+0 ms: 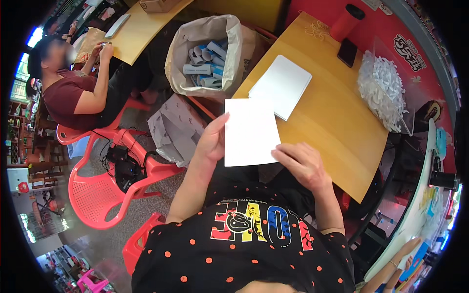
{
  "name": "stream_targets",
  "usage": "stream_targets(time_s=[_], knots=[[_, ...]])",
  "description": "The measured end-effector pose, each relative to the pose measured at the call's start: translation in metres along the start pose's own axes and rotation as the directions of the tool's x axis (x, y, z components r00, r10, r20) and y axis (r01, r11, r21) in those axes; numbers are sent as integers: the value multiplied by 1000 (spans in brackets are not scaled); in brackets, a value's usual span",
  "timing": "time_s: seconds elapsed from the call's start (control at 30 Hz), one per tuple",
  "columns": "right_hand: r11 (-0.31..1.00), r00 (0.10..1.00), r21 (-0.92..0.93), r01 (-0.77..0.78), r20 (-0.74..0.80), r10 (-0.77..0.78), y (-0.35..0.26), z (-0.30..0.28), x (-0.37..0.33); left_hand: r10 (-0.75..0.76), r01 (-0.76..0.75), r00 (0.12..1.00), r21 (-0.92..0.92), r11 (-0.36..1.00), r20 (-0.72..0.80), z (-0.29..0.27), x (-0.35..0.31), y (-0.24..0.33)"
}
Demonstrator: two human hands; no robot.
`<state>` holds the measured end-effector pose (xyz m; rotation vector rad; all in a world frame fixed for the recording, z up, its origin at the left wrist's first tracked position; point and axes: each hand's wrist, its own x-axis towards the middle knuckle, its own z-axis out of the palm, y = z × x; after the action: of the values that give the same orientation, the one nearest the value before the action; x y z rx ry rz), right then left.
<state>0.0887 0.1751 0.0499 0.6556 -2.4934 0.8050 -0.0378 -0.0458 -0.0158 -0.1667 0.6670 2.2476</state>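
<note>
Both my hands hold a white sheet of paper (250,134) in front of my body, just off the near left edge of the wooden table. My left hand (213,137) pinches its left edge, with part of the fingers hidden behind the sheet. At the lower right edge, the thumb and fingertips of my right hand (302,163) close on the paper. A stack of white sheets (284,85) lies on the table (337,127) just beyond, partly covered by the held sheet.
Left of the table stands a large paper sack (233,63) full of rolled tubes. A clear bag of white strips (383,88), a black phone (347,52) and a red bottle (348,23) sit along the right side. Red plastic chairs (97,195) and a seated person (73,93) are at left.
</note>
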Motion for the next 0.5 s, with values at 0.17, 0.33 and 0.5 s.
stream_targets(time_s=[0.17, 0.33, 0.5], knots=[[799, 883, 416, -435, 22, 469, -12, 12, -25, 86, -80, 996, 255, 964, -12, 0, -1, -18], [283, 596, 845, -454, 52, 801, 0, 25, -28, 326, -396, 916, 662, 637, 234, 15, -20, -25], [98, 549, 925, -368, 130, 826, 16, 41, -23, 347, -705, 684, 703, 91, 642, 27, -24, -17]])
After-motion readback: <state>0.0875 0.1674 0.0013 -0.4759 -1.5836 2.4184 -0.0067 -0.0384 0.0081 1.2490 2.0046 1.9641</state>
